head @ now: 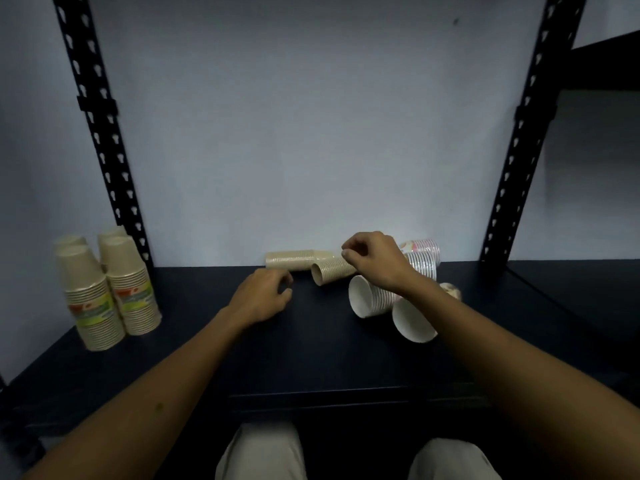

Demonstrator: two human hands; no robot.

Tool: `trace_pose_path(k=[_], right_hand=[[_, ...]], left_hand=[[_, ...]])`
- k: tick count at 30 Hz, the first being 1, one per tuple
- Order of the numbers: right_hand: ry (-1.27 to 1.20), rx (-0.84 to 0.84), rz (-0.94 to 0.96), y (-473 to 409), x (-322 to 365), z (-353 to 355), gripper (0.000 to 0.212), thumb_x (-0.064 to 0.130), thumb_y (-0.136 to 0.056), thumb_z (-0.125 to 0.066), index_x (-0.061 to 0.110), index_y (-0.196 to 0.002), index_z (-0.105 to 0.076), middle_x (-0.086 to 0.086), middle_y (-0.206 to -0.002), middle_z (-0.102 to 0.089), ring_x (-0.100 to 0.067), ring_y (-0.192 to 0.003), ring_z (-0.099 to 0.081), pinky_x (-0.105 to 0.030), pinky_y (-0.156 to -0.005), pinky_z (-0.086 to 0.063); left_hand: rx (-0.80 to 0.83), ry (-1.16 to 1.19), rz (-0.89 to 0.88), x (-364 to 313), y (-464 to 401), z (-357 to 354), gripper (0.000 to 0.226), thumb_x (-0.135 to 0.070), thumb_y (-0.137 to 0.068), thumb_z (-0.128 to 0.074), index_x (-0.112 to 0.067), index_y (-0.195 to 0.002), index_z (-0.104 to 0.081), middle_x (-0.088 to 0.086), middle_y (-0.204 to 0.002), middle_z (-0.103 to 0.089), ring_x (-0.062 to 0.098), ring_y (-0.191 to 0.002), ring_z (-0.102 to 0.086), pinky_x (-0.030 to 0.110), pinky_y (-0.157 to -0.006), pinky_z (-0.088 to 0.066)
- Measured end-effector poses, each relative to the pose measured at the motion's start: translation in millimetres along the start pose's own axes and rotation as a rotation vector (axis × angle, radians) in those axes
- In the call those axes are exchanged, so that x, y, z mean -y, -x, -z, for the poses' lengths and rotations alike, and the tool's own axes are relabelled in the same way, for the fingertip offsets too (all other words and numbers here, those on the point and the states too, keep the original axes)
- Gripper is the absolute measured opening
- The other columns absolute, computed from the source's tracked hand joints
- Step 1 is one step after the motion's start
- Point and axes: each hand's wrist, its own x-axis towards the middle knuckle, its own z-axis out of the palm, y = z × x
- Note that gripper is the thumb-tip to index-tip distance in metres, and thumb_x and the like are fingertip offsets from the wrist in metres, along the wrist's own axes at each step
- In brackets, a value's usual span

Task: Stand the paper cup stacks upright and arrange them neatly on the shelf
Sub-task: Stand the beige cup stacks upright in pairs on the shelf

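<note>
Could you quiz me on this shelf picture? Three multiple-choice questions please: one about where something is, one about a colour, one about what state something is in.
1. Where do the upright stacks stand?
A. left end of the shelf
B. right end
C. on the floor

2. What colour is the shelf?
A. white
B. black
C. red

3. How is the white stack nearest the right hand placed?
A. upright
B. hanging
C. lying on its side

Answers: 1 A, they stand by the left post. 2 B, the board and posts are black. 3 C, its open mouth faces the camera.
</note>
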Motion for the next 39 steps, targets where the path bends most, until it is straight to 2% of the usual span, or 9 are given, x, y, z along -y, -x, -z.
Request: trace_pose_path(k=[3, 6, 10, 17, 22, 28, 32, 35, 39], right_hand=[[0.054, 0.017, 0.019, -19, -10, 3, 0.018, 0.02, -0.09, -0.06, 0.009, -0.101, -0.07, -0.001, -0.096, -0.07, -0.013, -0.088, -0.062, -0.017, -0.072, -0.044], [0.169, 0.106, 0.011, -39, -28, 1, 0.026, 0.02, -0.09, -0.059, 0.006, -0.111, -0.066, -0.008, -0.108, -0.069, -0.02, -0.099, -0.063, -0.028, -0.085, -0.049], [0.325, 0.215, -0.004, -63, -57, -5, 0.035, 0.018, -0.091, -0.058, 0.007, -0.125, -0.059, -0.011, -0.126, -0.062, -0.024, -0.115, -0.058, -0.03, -0.095, -0.045], [0.552, 0.46, 0.01, -99, -87, -17, 0.047, 0.02, -0.089, -0.062, 0.013, -0.134, -0.051, -0.007, -0.134, -0.055, -0.025, -0.12, -0.051, -0.033, -0.097, -0.042], [0.613, 0.542, 0.03, -114, -98, -28, 0.055, 0.019, -0.081, -0.07, 0.019, -0.133, -0.05, -0.006, -0.129, -0.057, -0.024, -0.117, -0.052, -0.037, -0.095, -0.044], [0.623, 0.534, 0.075, -123, -105, -40, 0.056, 0.022, -0.075, -0.077, 0.02, -0.126, -0.054, -0.003, -0.121, -0.06, -0.023, -0.11, -0.055, -0.035, -0.089, -0.044], [0.491, 0.525, 0.036, -127, -100, -36, 0.065, 0.032, -0.067, -0.083, 0.025, -0.126, -0.056, 0.0, -0.12, -0.059, -0.02, -0.106, -0.054, -0.032, -0.091, -0.045], [0.368, 0.451, 0.009, -130, -88, -24, 0.065, 0.038, -0.066, -0.084, 0.025, -0.124, -0.058, 0.0, -0.117, -0.055, -0.016, -0.102, -0.05, -0.03, -0.088, -0.043], [0.189, 0.289, 0.04, -134, -62, -13, 0.062, 0.04, -0.066, -0.084, 0.024, -0.121, -0.06, 0.002, -0.114, -0.052, -0.015, -0.102, -0.049, -0.025, -0.081, -0.039]], left_hand=[[-0.043, -0.006, -0.006, 1, -22, 6, 0.031, -0.026, -0.088, -0.056, -0.014, -0.116, -0.061, 0.006, -0.118, -0.064, 0.021, -0.105, -0.06, 0.039, -0.087, -0.051], [-0.043, -0.053, -0.015, 6, -42, 7, 0.037, -0.026, -0.09, -0.056, -0.012, -0.124, -0.057, 0.006, -0.121, -0.062, 0.023, -0.109, -0.056, 0.037, -0.089, -0.048], [-0.046, -0.098, -0.016, 16, -63, 1, 0.046, -0.027, -0.09, -0.056, -0.011, -0.132, -0.05, 0.006, -0.133, -0.055, 0.024, -0.121, -0.05, 0.038, -0.097, -0.044], [0.017, -0.151, -0.039, 26, -94, -12, 0.056, -0.024, -0.09, -0.058, -0.015, -0.142, -0.04, 0.004, -0.147, -0.043, 0.022, -0.135, -0.038, 0.037, -0.107, -0.037], [0.058, -0.232, -0.012, 31, -104, -25, 0.063, -0.036, -0.084, -0.068, -0.018, -0.14, -0.043, 0.003, -0.139, -0.05, 0.022, -0.128, -0.045, 0.036, -0.1, -0.042], [-0.025, -0.371, -0.042, 45, -102, -35, 0.049, -0.031, -0.084, -0.068, -0.012, -0.127, -0.052, 0.005, -0.122, -0.058, 0.024, -0.11, -0.051, 0.035, -0.09, -0.043], [-0.078, -0.199, 0.05, 60, -94, -30, 0.039, -0.023, -0.082, -0.068, -0.011, -0.118, -0.058, 0.005, -0.115, -0.06, 0.025, -0.103, -0.053, 0.037, -0.086, -0.045], [-0.207, 0.073, 0.168, 66, -85, -21, 0.03, -0.016, -0.08, -0.069, -0.013, -0.109, -0.062, 0.003, -0.104, -0.062, 0.024, -0.096, -0.057, 0.033, -0.076, -0.044], [-0.311, 0.536, 0.291, 68, -70, -17, 0.043, -0.01, -0.081, -0.072, -0.015, -0.122, -0.061, -0.004, -0.109, -0.063, 0.013, -0.098, -0.058, 0.022, -0.079, -0.044]])
